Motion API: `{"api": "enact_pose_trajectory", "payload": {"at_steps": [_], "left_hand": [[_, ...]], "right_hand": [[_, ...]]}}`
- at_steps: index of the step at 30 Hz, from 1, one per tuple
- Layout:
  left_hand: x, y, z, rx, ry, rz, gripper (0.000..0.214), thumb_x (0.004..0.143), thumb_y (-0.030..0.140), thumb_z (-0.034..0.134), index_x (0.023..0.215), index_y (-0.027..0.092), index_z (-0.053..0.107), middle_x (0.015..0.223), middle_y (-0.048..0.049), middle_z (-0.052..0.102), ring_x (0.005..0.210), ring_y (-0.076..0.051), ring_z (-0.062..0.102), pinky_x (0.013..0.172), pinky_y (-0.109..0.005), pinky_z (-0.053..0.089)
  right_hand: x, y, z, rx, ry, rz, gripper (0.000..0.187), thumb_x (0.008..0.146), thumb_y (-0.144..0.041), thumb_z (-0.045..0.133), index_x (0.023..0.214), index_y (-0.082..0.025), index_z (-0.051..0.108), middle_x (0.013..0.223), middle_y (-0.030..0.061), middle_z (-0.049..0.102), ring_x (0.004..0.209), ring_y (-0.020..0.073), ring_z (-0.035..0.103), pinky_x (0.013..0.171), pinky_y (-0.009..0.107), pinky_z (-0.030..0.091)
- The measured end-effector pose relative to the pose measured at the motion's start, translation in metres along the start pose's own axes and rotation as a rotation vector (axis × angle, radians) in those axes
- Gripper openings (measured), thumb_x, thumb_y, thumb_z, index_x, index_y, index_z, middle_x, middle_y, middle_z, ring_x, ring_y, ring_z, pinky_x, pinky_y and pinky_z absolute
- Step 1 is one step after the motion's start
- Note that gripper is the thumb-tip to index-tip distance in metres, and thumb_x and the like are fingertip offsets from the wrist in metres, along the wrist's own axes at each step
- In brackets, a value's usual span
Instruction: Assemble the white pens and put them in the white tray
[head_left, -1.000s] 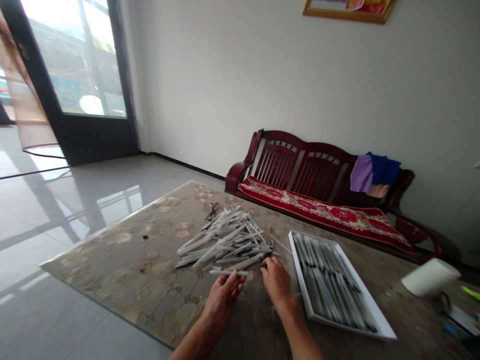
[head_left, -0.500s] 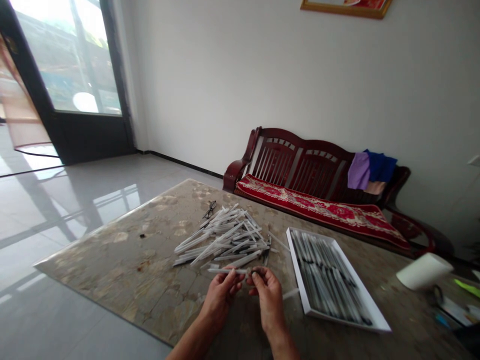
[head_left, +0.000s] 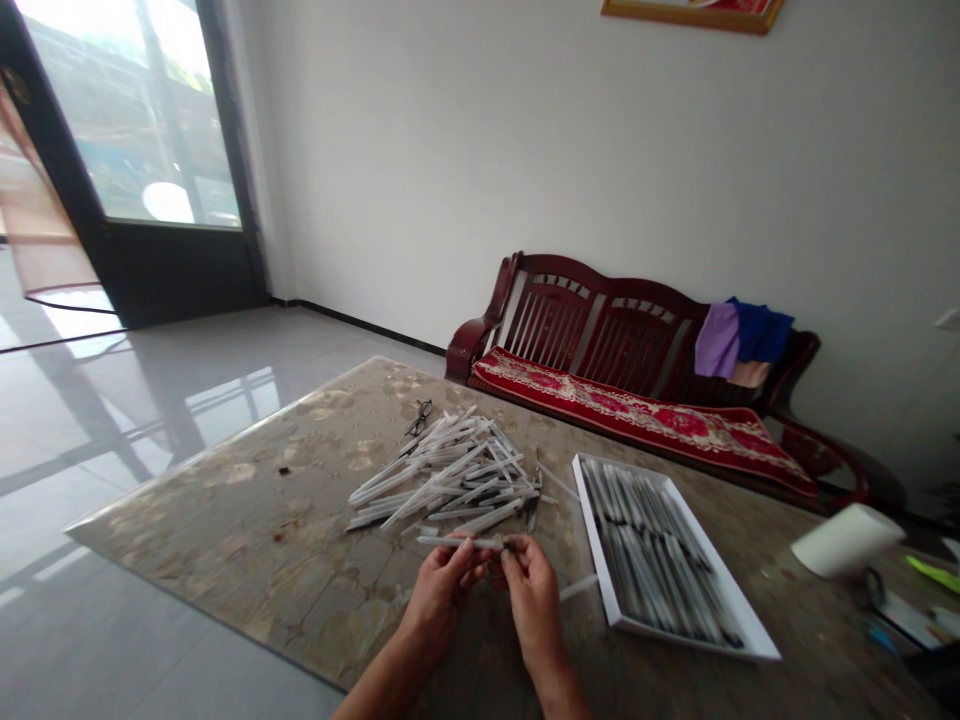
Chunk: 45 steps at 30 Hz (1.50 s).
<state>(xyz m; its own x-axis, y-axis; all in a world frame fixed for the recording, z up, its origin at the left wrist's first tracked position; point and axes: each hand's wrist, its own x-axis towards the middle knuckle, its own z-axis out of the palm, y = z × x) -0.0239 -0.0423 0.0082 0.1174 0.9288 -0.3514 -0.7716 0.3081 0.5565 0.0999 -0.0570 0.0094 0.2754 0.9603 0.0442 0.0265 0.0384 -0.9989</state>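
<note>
My left hand (head_left: 442, 590) and my right hand (head_left: 531, 600) hold a thin white plastic tube (head_left: 457, 541) level above the near side of the table. The left fingers grip its length, while the right fingertips pinch its right end, where a small dark piece shows but is too small to name. Just beyond them lies a loose pile of similar white tubes (head_left: 450, 480). To the right of my right hand stands a white tray (head_left: 694, 642) packed with dark-marked pens or tubes, slightly blurred.
Black-framed glasses (head_left: 418, 418) lie behind the pile on the stone-patterned table (head_left: 225, 500). A loose white stick (head_left: 579, 588) touches the tray's left side. A white cylinder (head_left: 847, 540) stands at the right, beyond a red-cushioned wooden bench (head_left: 645, 420).
My right hand has risen from the tabletop and moved left to pinch the tube's right end. My hands are closer together, and the view has shifted slightly.
</note>
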Motion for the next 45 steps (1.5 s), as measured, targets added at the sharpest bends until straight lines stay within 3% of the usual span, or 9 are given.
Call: {"api": "enact_pose_trajectory", "payload": {"at_steps": [5, 11, 20, 27, 31, 37, 42, 45], "left_hand": [[0.001, -0.002, -0.002, 0.006, 0.026, 0.001, 0.021, 0.068, 0.013, 0.082, 0.082, 0.014, 0.067, 0.074, -0.0047, 0.074, 0.072, -0.018, 0.074, 0.057, -0.019, 0.058], [0.001, -0.002, -0.001, 0.009, 0.005, 0.001, 0.026, 0.065, 0.017, 0.085, 0.082, 0.013, 0.067, 0.074, -0.0046, 0.074, 0.07, -0.017, 0.073, 0.058, -0.02, 0.058], [0.001, -0.002, -0.001, 0.034, 0.009, 0.015, 0.028, 0.061, 0.017, 0.087, 0.08, 0.013, 0.068, 0.07, -0.003, 0.073, 0.068, -0.017, 0.072, 0.056, -0.019, 0.056], [0.001, -0.005, -0.001, 0.106, 0.021, 0.065, 0.037, 0.052, 0.028, 0.091, 0.079, 0.014, 0.069, 0.068, -0.0029, 0.072, 0.065, -0.017, 0.071, 0.054, -0.02, 0.053], [0.001, -0.008, 0.002, 0.193, -0.029, 0.121, 0.039, 0.052, 0.035, 0.09, 0.077, 0.013, 0.07, 0.065, -0.0027, 0.071, 0.061, -0.016, 0.068, 0.051, -0.02, 0.051], [0.0, -0.008, 0.009, 0.28, -0.067, 0.166, 0.037, 0.054, 0.038, 0.089, 0.074, 0.014, 0.069, 0.06, -0.0028, 0.069, 0.054, -0.016, 0.064, 0.049, -0.021, 0.048], [0.004, -0.005, 0.006, 0.281, -0.057, 0.146, 0.038, 0.054, 0.038, 0.089, 0.075, 0.013, 0.069, 0.063, -0.0038, 0.07, 0.057, -0.017, 0.064, 0.05, -0.022, 0.048], [0.005, -0.005, 0.004, 0.304, -0.091, 0.156, 0.035, 0.057, 0.037, 0.088, 0.076, 0.014, 0.069, 0.064, -0.003, 0.069, 0.057, -0.017, 0.065, 0.049, -0.022, 0.048]], "right_hand": [[0.001, 0.001, -0.001, 0.152, 0.145, 0.032, 0.033, 0.069, -0.044, 0.072, 0.088, -0.018, 0.064, 0.079, 0.0025, 0.068, 0.068, 0.0169, 0.063, 0.055, 0.023, 0.049], [-0.001, 0.0, 0.004, 0.192, 0.086, 0.09, 0.036, 0.067, -0.044, 0.075, 0.09, -0.018, 0.066, 0.081, 0.0032, 0.07, 0.072, 0.0186, 0.065, 0.058, 0.025, 0.05], [0.001, 0.002, 0.005, 0.055, 0.122, -0.018, 0.028, 0.069, -0.043, 0.073, 0.078, -0.017, 0.071, 0.069, 0.0025, 0.07, 0.059, 0.0159, 0.06, 0.054, 0.024, 0.048], [0.002, 0.0, -0.01, -0.287, 0.082, -0.263, 0.018, 0.08, -0.038, 0.065, 0.081, -0.02, 0.071, 0.078, 0.0046, 0.073, 0.074, 0.0199, 0.067, 0.069, 0.027, 0.052], [0.0, -0.002, -0.016, -0.49, 0.027, -0.358, 0.026, 0.09, -0.042, 0.052, 0.078, -0.022, 0.064, 0.075, 0.0029, 0.069, 0.071, 0.0178, 0.064, 0.066, 0.025, 0.047], [0.003, 0.003, -0.012, -0.583, 0.086, -0.281, 0.052, 0.095, -0.058, 0.032, 0.066, -0.024, 0.059, 0.059, 0.003, 0.062, 0.055, 0.0176, 0.058, 0.053, 0.026, 0.039], [0.005, -0.001, -0.013, -0.486, -0.049, -0.24, 0.043, 0.094, -0.055, 0.039, 0.079, -0.022, 0.061, 0.069, 0.0012, 0.066, 0.063, 0.0164, 0.06, 0.057, 0.023, 0.041], [0.005, -0.001, -0.014, -0.503, -0.014, -0.257, 0.043, 0.093, -0.055, 0.041, 0.071, -0.022, 0.058, 0.064, 0.0004, 0.063, 0.06, 0.0159, 0.058, 0.056, 0.023, 0.039]]}}
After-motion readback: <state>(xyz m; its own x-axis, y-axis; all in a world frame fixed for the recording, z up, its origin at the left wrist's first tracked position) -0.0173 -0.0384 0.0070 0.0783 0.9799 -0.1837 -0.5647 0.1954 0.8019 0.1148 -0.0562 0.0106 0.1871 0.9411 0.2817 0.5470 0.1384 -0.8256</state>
